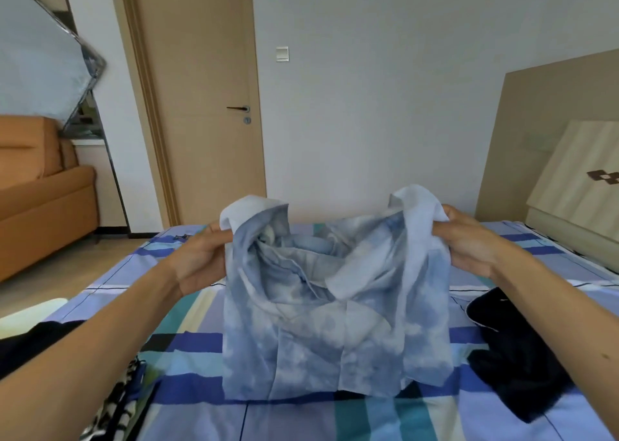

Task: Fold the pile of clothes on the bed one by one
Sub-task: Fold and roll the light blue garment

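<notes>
Bed (301,420) touches blue shirt (335,333) hem; left hand (201,256), right hand (469,243) grip pinching top edge; dark garment (516,367) beside.

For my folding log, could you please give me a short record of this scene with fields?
Garment in hand: blue tie-dye shirt, held up over the bed
Left hand: grips the shirt's upper left edge
Right hand: grips its upper right edge
On bed, right: dark garment
On bed, left: black-and-white patterned cloth

Blue tie-dye shirt (335,323) held up w/ hem on bed (207,417)
</notes>
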Motion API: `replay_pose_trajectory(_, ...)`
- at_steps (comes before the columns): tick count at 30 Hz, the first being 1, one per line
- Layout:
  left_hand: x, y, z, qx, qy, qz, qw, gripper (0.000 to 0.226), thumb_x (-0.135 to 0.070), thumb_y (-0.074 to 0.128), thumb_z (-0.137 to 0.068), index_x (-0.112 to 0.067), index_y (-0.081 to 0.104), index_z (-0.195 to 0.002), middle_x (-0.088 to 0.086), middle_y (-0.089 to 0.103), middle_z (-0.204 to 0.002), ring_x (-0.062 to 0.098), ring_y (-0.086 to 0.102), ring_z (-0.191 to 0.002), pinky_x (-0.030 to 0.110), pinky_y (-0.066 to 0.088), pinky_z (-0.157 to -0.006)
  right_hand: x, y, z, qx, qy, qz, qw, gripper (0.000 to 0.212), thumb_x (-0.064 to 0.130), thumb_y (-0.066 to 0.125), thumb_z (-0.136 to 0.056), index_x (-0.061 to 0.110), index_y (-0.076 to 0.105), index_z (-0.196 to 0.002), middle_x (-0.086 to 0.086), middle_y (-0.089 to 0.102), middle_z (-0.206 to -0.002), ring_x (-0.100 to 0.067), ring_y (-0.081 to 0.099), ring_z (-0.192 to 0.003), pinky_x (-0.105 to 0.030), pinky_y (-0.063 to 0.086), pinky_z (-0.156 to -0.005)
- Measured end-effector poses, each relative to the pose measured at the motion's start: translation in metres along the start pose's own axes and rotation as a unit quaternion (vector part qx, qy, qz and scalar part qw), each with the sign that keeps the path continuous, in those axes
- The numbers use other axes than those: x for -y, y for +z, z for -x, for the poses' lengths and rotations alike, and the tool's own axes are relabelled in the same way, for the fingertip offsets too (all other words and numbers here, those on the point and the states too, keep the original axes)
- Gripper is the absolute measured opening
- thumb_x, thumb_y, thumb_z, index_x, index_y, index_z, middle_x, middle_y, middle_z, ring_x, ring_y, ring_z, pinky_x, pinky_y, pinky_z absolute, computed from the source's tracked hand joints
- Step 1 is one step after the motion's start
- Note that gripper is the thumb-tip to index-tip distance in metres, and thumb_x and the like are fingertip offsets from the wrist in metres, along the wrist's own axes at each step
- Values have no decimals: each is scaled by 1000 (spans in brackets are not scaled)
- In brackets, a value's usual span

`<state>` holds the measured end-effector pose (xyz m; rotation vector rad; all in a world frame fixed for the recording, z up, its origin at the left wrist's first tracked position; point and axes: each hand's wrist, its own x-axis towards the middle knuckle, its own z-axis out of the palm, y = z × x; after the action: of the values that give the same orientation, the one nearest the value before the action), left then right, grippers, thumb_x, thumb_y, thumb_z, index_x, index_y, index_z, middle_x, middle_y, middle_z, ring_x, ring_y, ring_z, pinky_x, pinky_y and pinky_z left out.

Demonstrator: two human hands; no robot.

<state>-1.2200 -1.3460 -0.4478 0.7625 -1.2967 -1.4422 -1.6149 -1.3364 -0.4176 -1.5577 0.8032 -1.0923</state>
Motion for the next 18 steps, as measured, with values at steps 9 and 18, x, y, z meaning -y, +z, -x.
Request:
replay_pose_trajectory(9,8,16,-31,-118,-116,-42,985,22,-24,62,-95,-9,79,-93,14,72,-99,23,71,-80,32,57,-72,-32,1,-61,-214,155,21,964,42,22,71,-90,-4,62,-122,-12,69,-96,-24,69,-79,-30,56,-67)
replay_pose_trajectory(18,7,48,-69,-260,-64,-226,937,37,-33,42,-103,-7,52,-127,17,66,-110,30,64,-92,33,52,-69,-25,68,-103,-266,103,132,950,45,24,70,-85,2,61,-123,-15,68,-112,-31,67,-99,-42,56,-90)
